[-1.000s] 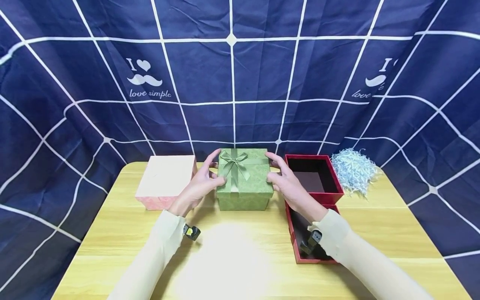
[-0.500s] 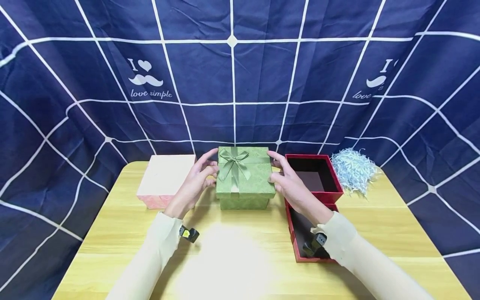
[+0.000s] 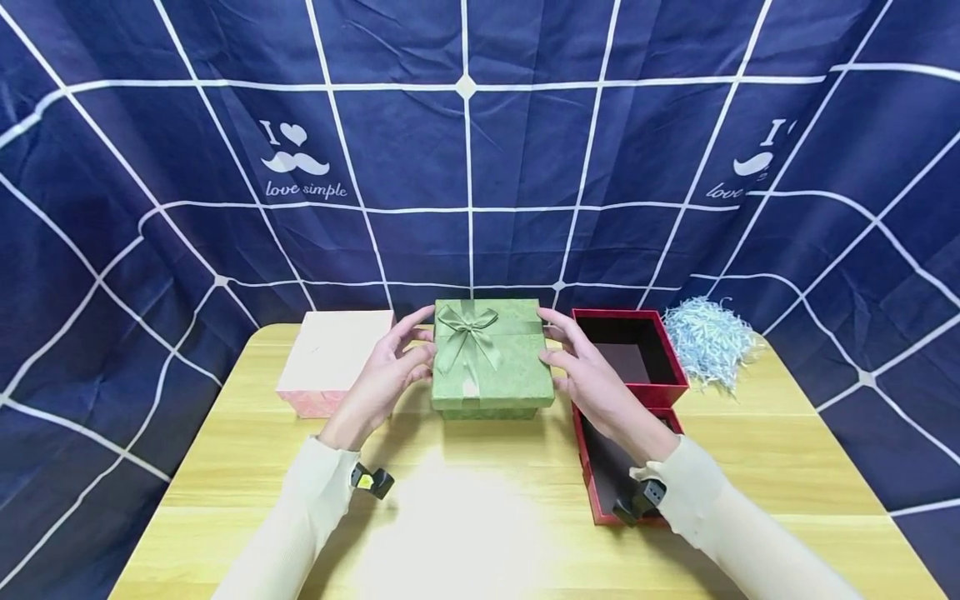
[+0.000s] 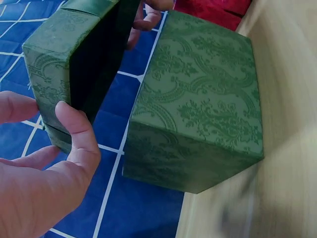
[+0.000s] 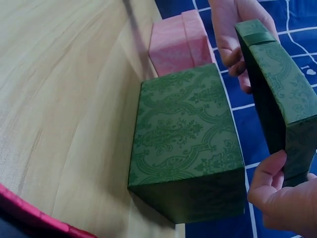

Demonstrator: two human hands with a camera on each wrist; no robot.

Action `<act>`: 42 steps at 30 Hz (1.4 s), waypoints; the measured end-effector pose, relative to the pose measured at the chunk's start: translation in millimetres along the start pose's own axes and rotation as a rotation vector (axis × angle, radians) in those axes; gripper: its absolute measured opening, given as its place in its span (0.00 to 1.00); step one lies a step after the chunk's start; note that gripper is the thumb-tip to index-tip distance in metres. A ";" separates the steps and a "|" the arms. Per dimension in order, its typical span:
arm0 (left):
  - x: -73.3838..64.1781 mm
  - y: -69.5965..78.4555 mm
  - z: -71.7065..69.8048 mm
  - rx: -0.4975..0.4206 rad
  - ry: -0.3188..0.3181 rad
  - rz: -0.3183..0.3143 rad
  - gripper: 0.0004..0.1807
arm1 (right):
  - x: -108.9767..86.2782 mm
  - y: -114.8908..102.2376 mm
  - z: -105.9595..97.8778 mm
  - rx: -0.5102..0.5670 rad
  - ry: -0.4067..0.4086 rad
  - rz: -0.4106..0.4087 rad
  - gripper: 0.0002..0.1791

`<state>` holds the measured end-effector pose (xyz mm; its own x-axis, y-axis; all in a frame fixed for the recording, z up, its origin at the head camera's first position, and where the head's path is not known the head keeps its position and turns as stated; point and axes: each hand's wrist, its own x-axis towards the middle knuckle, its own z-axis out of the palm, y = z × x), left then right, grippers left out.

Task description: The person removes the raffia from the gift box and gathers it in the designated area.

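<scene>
A green patterned lid (image 3: 491, 354) with a ribbon bow (image 3: 468, 327) is held above its green box (image 4: 203, 89). Both wrist views show a gap between lid and box. My left hand (image 3: 378, 375) grips the lid's left side, thumb toward the near part of that edge. On the opposite side, my right hand (image 3: 596, 379) pinches the lid with thumb and fingers. The box stands upright on the table, mostly hidden under the lid in the head view. Its inside cannot be seen.
A pink box (image 3: 333, 354) stands to the left. On the right are an open red box (image 3: 660, 396) and a red lid (image 3: 592, 483) lying hollow side up before it. Pale blue shredded paper (image 3: 705, 337) lies beyond. A dark blue gridded cloth (image 3: 525, 150) hangs behind the wooden table (image 3: 757, 467).
The green lid has risen off its box and looks larger in the head view, with less of the box showing beneath. Both hands have moved up with it and slightly apart.
</scene>
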<state>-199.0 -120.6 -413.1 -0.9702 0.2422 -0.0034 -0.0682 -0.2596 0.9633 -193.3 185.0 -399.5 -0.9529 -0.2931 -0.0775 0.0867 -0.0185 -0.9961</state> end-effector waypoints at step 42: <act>-30.9 7.4 5.2 0.164 0.162 -0.093 0.16 | -28.0 -7.3 -11.7 -0.086 0.062 0.104 0.32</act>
<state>-168.3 -125.2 -404.5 -0.9870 0.1016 -0.1247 -0.1334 -0.0844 0.9875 -170.6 204.6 -390.6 -0.9564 -0.2297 -0.1803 0.1631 0.0920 -0.9823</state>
